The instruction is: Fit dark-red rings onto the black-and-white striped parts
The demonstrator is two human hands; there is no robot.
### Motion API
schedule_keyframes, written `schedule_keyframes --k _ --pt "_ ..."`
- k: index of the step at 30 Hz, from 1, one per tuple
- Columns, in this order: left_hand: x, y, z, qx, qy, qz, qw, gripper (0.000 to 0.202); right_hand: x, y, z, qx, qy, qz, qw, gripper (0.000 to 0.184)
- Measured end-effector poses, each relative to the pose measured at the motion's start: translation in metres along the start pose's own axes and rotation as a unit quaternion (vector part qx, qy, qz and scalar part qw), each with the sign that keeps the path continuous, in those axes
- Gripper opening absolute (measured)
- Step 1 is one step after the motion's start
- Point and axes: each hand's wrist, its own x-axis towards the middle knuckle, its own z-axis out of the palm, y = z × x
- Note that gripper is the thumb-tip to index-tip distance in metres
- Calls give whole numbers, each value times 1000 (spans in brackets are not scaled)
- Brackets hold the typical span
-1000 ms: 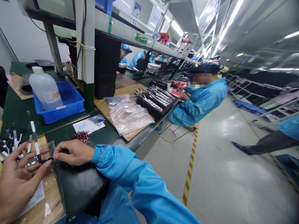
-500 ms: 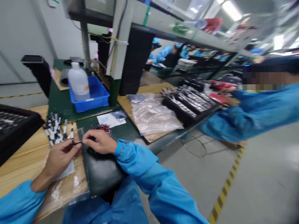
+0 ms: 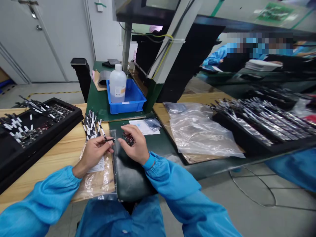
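Observation:
My left hand (image 3: 95, 152) is closed in a pinch on a thin black-and-white strip (image 3: 102, 130), which looks like a flex cable. The strip's dark end (image 3: 111, 140) pokes out past my fingertips toward the right. My right hand (image 3: 135, 145) is apart from the strip, thumb and fingers spread with nothing visible between them. Just behind its fingers lies a heap of tiny dark red parts (image 3: 128, 138), partly hidden by the hand. A bundle of similar black-and-white strips (image 3: 91, 125) rests beyond my left hand, on a clear plastic bag (image 3: 107, 181).
Black trays (image 3: 70, 120) with strips and small boards stand at the left. A blue bin (image 3: 133, 107) holds a white bottle (image 3: 118, 85). Toward the right are a plastic bag (image 3: 197, 128) on cardboard and a black tray (image 3: 259, 148) full of strips. A shelf post (image 3: 170, 49) rises behind.
The view has swung left. My right hand has come away from the strip's end and its fingers have spread. The left hand still grips the strip.

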Motion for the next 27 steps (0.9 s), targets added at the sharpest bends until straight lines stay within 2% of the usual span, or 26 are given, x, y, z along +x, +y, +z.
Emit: schedule_keyframes --k 4,7,10,13,19,23,27 --pt "0 -2 1 -11 23 -6 1000 41 -6 -4 6 -23 7 -37 999 12" --pt "-2 -3 3 -10 36 -1 999 39 -9 -4 11 -24 0 -30 999 8" --pt "-5 -4 6 18 52 25 998 36 -10 -4 13 -21 11 0 1000 10" --pt "-8 -7 6 70 53 77 993 34 -10 -4 13 -12 17 -3 1000 14" --pt "-9 -11 1 215 48 183 958 20 -9 -6 12 -26 28 -25 999 21" --pt "-10 -10 -1 257 40 214 942 20 -10 -5 12 -43 19 -16 999 25" --pt "-11 -8 0 273 33 218 937 24 -11 -4 12 -47 17 -13 999 27"
